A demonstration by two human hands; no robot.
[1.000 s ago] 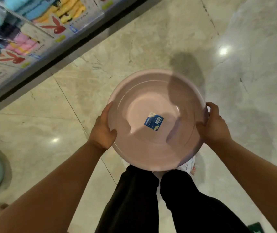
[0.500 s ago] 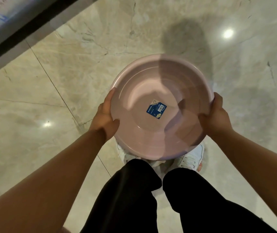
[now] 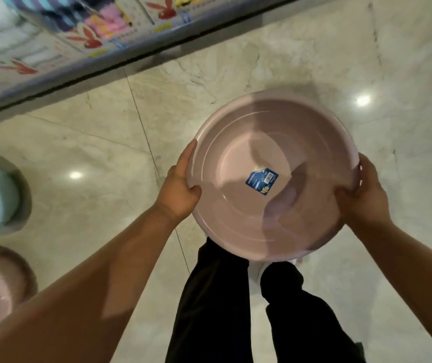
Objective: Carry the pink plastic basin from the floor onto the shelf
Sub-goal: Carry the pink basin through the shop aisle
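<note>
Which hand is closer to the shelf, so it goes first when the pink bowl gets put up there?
The left hand. It grips the pink basin on the side facing the shelf, which runs along the upper left. The right hand holds the far rim.

From head height the lone wide-angle view looks steeply down and forward, close over the person's arms and legs (image 3: 235, 305), taking in marble floor (image 3: 91, 153) ahead and a shelf edge (image 3: 105, 58) at upper left.
</note>
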